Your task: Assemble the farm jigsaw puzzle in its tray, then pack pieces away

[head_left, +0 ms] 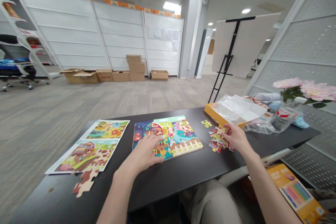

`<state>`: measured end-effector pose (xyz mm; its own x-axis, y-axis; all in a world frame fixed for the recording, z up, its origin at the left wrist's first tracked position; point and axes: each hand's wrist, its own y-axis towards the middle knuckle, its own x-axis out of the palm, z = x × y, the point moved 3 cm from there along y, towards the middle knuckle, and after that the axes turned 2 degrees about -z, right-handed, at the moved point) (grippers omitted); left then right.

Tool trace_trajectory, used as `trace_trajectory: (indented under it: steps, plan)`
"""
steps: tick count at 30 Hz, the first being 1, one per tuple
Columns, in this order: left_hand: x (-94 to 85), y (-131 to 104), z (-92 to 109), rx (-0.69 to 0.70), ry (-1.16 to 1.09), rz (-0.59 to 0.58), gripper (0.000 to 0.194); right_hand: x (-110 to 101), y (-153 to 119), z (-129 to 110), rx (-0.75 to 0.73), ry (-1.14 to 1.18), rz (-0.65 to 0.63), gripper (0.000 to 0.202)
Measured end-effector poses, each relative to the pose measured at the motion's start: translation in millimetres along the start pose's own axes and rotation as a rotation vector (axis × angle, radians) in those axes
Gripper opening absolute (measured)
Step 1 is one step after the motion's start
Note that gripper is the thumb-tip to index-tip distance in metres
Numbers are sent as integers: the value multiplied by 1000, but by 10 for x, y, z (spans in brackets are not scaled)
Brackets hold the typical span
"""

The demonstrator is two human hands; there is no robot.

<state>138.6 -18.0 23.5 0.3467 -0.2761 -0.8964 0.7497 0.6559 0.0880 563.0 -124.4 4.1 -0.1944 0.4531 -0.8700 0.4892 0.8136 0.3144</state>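
A jigsaw puzzle board [183, 148] with a colourful farm picture lies on the black table. My left hand [147, 150] rests flat on its left part, fingers stretched out and covering some of the picture. To the board's right, my right hand [235, 136] is at a heap of loose puzzle pieces [217, 144], its fingers pinched on a jigsaw piece [222, 130]. A single yellow-green piece [206, 123] lies just beyond the heap. On the left is a printed picture sheet [81, 147], with a brown-and-cream group of joined pieces [86, 181] at its near edge.
An open yellow box [211, 111] with clear plastic wrap stands at the table's back right, beside plastic bags [258, 124] and pink flowers [312, 89]. Below the table edge, at right, is an orange box [296, 192]. Cardboard boxes [120, 76] line the far shelves.
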Motion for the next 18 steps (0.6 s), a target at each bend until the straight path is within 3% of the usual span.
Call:
trace_trajectory:
  steps: [2, 5, 9, 14, 18]
  plan:
    - [-20, -39, -29, -5, -1, 22, 58, -15, -13, -128, 9, 143, 22, 24]
    - [-32, -52, -20, 8, -10, 73, 46, -43, -33, -450, -14, 455, -4, 32]
    - [-49, -7, 64, 14, -82, 144, 37, 9, -42, -1132, -123, 802, -352, 41]
    - [-16, 82, 143, -21, -338, 254, 41, 194, -18, -1869, -180, 857, -594, 42]
    - [92, 164, 87, -90, -587, 303, 45, 408, -27, -2126, -180, 879, -694, 33]
